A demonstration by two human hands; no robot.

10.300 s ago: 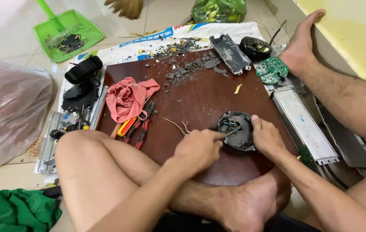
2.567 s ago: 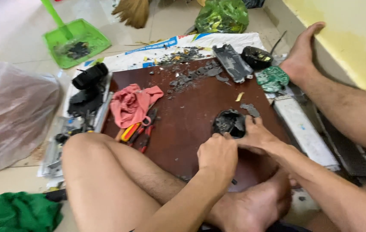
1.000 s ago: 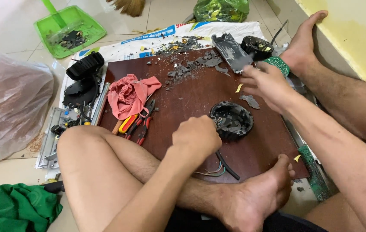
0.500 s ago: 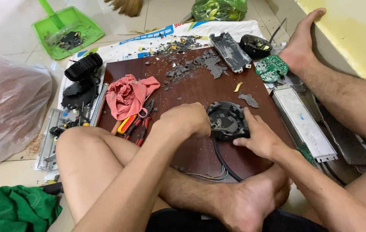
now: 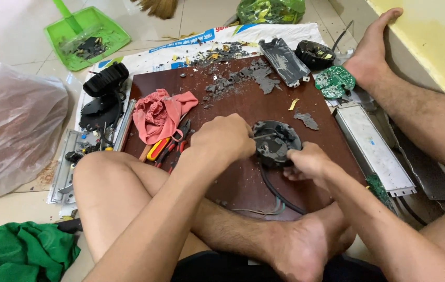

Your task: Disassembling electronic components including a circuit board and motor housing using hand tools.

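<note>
The round black housing (image 5: 277, 142) lies flat on the dark brown board (image 5: 233, 102), just ahead of the person's crossed legs, and both hands meet on it from opposite sides. The left hand (image 5: 226, 140) comes in from the left, fist closed around what looks like a thin tool whose tip points right into the housing's open face. The right hand (image 5: 308, 163) is pressed on the near right rim, fingers curled to pin it down. A black cable (image 5: 274, 190) trails from the housing toward the person, between the two forearms.
</note>
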